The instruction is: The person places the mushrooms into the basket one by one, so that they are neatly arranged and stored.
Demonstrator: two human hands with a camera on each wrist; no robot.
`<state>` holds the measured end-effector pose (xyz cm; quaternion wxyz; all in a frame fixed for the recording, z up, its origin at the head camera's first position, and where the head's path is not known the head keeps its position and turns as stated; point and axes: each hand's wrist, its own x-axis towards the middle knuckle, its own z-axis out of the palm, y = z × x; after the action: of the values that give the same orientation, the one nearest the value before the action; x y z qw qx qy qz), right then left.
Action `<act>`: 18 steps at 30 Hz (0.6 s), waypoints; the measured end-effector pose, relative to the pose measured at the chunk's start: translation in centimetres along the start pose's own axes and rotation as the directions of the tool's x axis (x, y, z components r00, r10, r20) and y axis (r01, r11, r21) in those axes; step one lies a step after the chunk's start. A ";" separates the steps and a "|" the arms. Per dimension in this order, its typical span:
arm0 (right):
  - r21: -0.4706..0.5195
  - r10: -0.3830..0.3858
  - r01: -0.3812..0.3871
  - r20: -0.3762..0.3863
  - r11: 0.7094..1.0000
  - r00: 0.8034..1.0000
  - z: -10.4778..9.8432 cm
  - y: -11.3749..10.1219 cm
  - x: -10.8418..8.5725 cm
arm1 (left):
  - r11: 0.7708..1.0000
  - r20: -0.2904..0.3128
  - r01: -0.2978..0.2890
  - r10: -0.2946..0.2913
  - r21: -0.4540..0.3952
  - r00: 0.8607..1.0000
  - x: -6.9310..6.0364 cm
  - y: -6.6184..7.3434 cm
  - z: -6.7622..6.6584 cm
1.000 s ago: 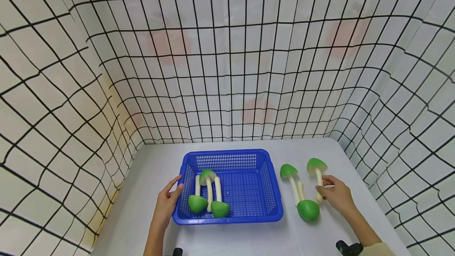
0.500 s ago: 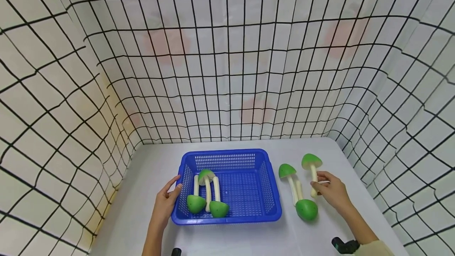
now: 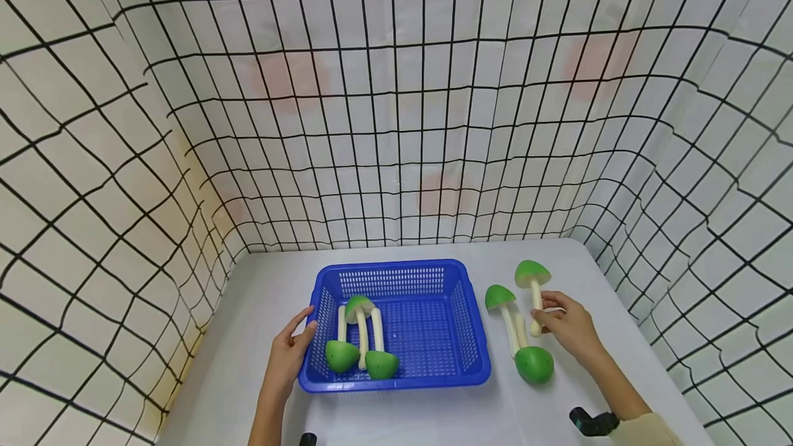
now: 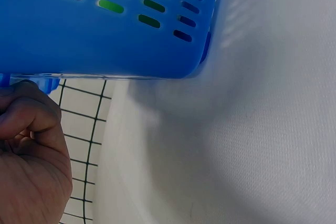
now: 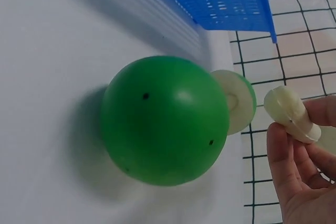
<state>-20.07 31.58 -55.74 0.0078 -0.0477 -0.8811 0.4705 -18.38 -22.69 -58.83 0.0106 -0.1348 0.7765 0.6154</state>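
My right hand (image 3: pixel 571 327) pinches the white stem of a green-capped toy mushroom (image 3: pixel 532 272) between thumb and fingers, cap pointing away, off the table. In the right wrist view the stem's end (image 5: pixel 287 109) shows between the fingers; the cap is hidden there. Just left of that hand lie two more mushrooms: one with its cap (image 3: pixel 499 296) far, the other with its round cap (image 3: pixel 535 365) near. My left hand (image 3: pixel 285 356) grips the left rim of a blue plastic basket (image 3: pixel 396 383), fingers curled in the left wrist view. Three mushrooms (image 3: pixel 382 365) lie in the basket's left part.
A white cloth-covered table (image 3: pixel 427 418) bears everything. White walls with black netting (image 3: pixel 396 157) close off the back and both sides. A black wrist device (image 3: pixel 593 422) sits by the right sleeve.
My right hand has moved left and away from me with the mushroom, lifting it towards the two lying ones. The left hand and basket have stayed put.
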 end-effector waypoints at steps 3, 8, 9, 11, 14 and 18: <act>0.018 -0.017 0.017 0.001 1.000 1.000 0.3 -0.6 0.1 | 1.000 -0.001 0.001 -0.001 0.003 1.000 0.1 0.0 0.0; 0.065 -0.025 0.024 0.009 0.998 1.000 0.8 -1.5 0.4 | 1.000 -0.003 -0.004 0.004 -0.007 1.000 0.1 -0.1 0.1; 0.080 -0.026 0.025 0.013 0.996 1.000 1.0 -1.6 0.4 | 1.000 -0.002 -0.003 0.003 -0.007 1.000 0.1 -0.1 0.1; 0.111 -0.028 0.026 0.018 0.993 0.999 1.3 -1.9 0.5 | 1.000 -0.001 -0.002 0.002 -0.006 1.000 0.1 -0.2 0.1; 0.142 -0.030 0.025 0.030 0.989 0.999 1.7 -2.4 0.3 | 1.000 0.002 -0.001 0.001 -0.010 1.000 0.1 -0.2 0.0; 0.152 -0.026 0.019 0.044 0.988 0.999 2.2 -3.1 0.2 | 1.000 0.004 0.000 0.000 -0.021 1.000 0.1 -0.3 0.0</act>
<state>-20.58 28.08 -54.39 -0.0037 -0.0263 -0.8432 0.5370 -18.42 -22.76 -59.10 0.0111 -0.1337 0.7701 0.6237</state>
